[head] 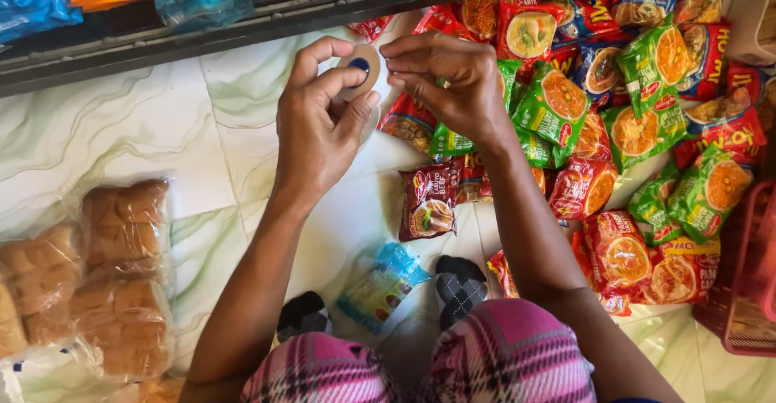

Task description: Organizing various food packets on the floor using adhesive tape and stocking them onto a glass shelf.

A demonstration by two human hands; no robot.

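So, tape roll (360, 71) up at frame centre, both hands busy.
Left hand (319, 124) grips the roll steady; right hand (444, 80) pinches narrow at its edge, noodle packets (647, 128) spread right.

1. Two bare forearms rise from the bottom edge toward the upper centre of the frame.
2. Left hand (318, 124): fingers curled, thumb raised.
3. Right hand (451, 80): fingers pinched together, beside the left.

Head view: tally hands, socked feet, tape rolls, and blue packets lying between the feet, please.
Left hand, right hand: 2
Socked feet: 2
Tape roll: 1
Blue packet: 1
Total: 6
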